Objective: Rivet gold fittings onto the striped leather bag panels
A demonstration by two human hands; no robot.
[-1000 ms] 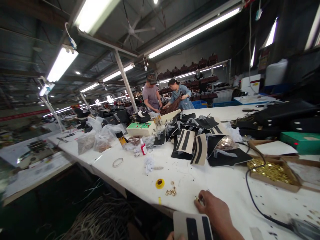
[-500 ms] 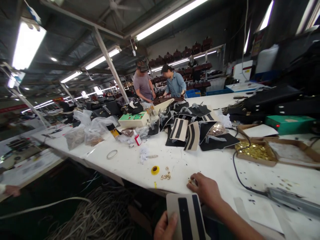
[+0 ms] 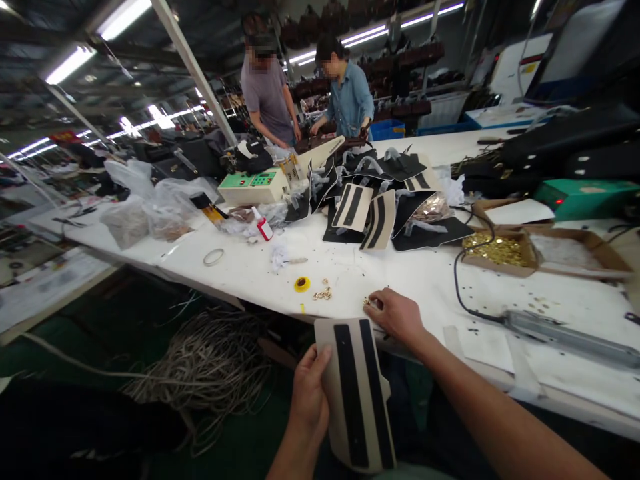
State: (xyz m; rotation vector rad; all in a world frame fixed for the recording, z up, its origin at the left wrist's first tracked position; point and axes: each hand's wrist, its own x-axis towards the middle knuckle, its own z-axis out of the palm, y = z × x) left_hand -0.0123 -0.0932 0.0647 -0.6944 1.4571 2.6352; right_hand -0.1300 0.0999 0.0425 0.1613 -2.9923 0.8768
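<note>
My left hand grips the left edge of a beige panel with two black strips along it, thumb on its face. The panel is tilted in front of the table's near edge. At that edge my right hand has its fingers pinched around a small gold-coloured metal piece, partly covered by the fingertips. Left of it lie several small gold metal pieces and a yellow ring-shaped item with a dark centre.
More striped panels lie in a pile with black pieces. Right are a cardboard box of gold pieces, a long grey tool with a cable, and a green box. A red-and-white bottle stands left. Two people work behind; cords heap below.
The view has tipped downward, so more of the panel and both forearms show. My right hand stays at the table edge with its fingers pinched; my left hand still holds the panel.
</note>
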